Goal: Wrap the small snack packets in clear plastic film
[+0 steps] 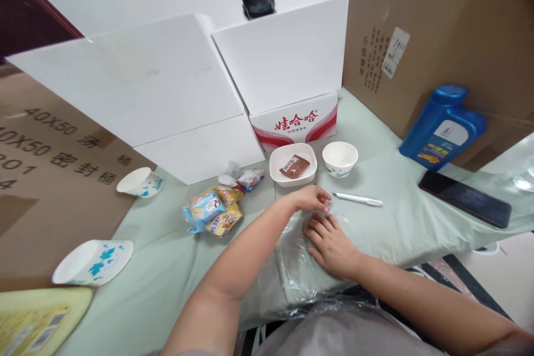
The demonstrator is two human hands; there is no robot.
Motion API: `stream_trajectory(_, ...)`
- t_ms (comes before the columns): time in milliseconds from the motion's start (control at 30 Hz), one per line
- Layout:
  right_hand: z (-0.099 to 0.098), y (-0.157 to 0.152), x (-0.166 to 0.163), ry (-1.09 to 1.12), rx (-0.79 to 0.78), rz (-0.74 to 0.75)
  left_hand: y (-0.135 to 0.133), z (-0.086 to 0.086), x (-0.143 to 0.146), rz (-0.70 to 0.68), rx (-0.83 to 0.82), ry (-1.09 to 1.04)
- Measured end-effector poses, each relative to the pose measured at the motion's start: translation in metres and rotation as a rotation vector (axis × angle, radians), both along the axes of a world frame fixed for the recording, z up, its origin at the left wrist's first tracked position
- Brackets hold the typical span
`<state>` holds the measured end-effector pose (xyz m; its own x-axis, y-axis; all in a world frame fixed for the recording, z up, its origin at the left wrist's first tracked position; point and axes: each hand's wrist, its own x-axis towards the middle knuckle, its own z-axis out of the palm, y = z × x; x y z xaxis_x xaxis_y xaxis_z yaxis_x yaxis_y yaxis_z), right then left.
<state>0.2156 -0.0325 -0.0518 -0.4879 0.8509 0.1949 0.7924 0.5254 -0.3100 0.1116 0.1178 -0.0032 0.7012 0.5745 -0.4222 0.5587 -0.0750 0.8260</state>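
Observation:
Clear plastic film (pixel 296 272) lies wrinkled over the table's near edge, in front of my body. My right hand (pixel 331 245) rests flat on it, fingers spread and pointing left. Just beyond, my left hand (pixel 311 198) bends over with its fingertips together on a small raised bit of the film. A white pen (pixel 357 199) lies to the right of my left fingers. Behind the hands, a square white bowl (pixel 273 169) holds a brown snack packet (pixel 294 167). A round paper bowl (pixel 340 157) with blue print stands upright beside it.
Snack packets (pixel 204 208) are heaped to the left. Two more paper bowls (pixel 139 182) lie tilted by the left carton. A blue bottle (pixel 442 128) and a phone (pixel 465 198) are at the right. White boxes (pixel 292 61) and a brown carton (pixel 438 44) wall the back; a person's head shows behind.

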Motion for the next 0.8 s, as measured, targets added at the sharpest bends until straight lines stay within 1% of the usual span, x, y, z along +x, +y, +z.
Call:
stream_trajectory(67, 0.000, 0.000, 0.000, -0.002, 0.010, 0.005, -0.001, 0.002, 0.000, -0.037, -0.029, 0.022)
stream_trajectory(133, -0.001, 0.000, 0.000, -0.002, 0.021, 0.001, -0.002, 0.003, 0.001, -0.041, -0.035, 0.031)
stream_trajectory(300, -0.004, 0.000, 0.000, -0.006, 0.052, -0.007, -0.005, 0.001, 0.001, 0.074, -0.052, -0.018)
stream_trajectory(400, -0.006, 0.000, 0.000, -0.004, 0.049, -0.018, -0.006, -0.001, 0.001, 0.135, -0.085, -0.044)
stream_trajectory(467, -0.005, -0.001, 0.000, -0.006, 0.042, -0.022, -0.006, -0.003, 0.004, 0.170, -0.079, -0.072)
stream_trajectory(567, -0.001, -0.001, 0.000, -0.014, 0.013, -0.032, -0.005, -0.006, 0.011, 0.239, -0.022, -0.132)
stream_trajectory(667, 0.004, -0.001, 0.001, -0.011, -0.039, -0.035, -0.001, -0.006, 0.016, 0.344, 0.097, -0.190)
stream_trajectory(733, 0.006, -0.001, 0.001, -0.006, -0.070, -0.032, 0.003, -0.004, 0.014, 0.390, 0.179, -0.202)
stream_trajectory(800, 0.006, -0.001, 0.001, -0.018, -0.079, -0.042, 0.003, -0.002, 0.003, 0.387, 0.243, -0.169)
